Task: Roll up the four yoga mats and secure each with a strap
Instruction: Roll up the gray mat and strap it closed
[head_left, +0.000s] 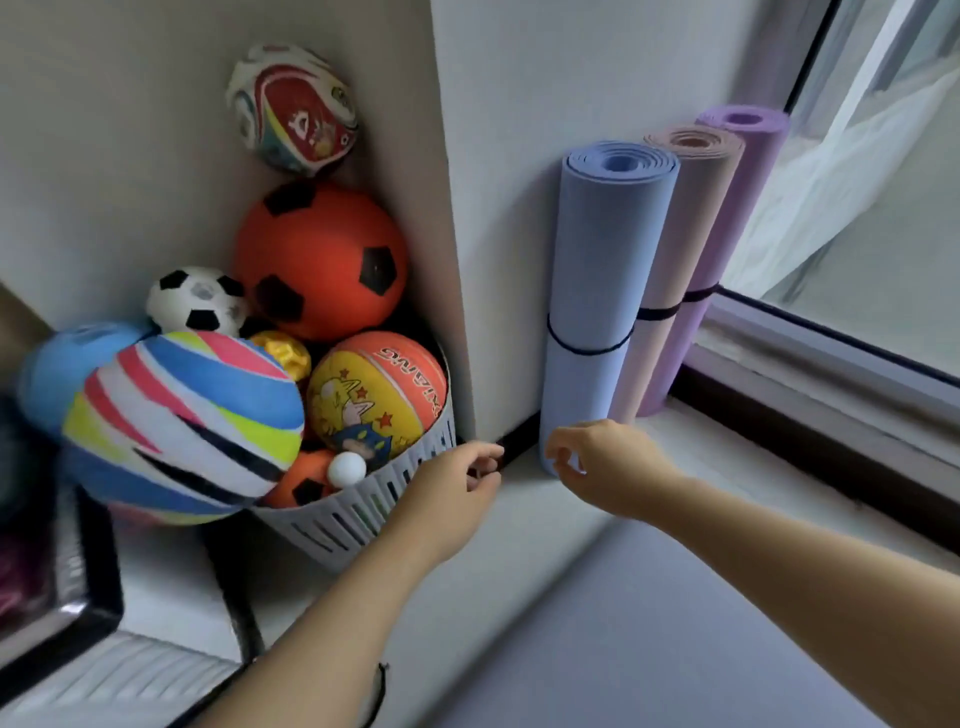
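Observation:
Three rolled yoga mats stand upright against the white wall by the window: a blue mat (597, 270) in front, a tan-pink mat (680, 249) behind it and a purple mat (727, 218) at the back. Each has a thin black strap around its lower half; the strap on the blue mat (587, 351) sags a little. My right hand (608, 467) hovers at the foot of the blue mat, fingers loosely curled and holding nothing. My left hand (457, 488) is beside it, near the basket rim, fingers also loosely curled and empty.
A grey slotted basket (363, 514) heaped with several balls stands in the corner to the left, with a big striped ball (182, 421) in front. A window sill and frame (831, 374) run along the right. A flat pale grey-blue surface (649, 639) lies below my arms.

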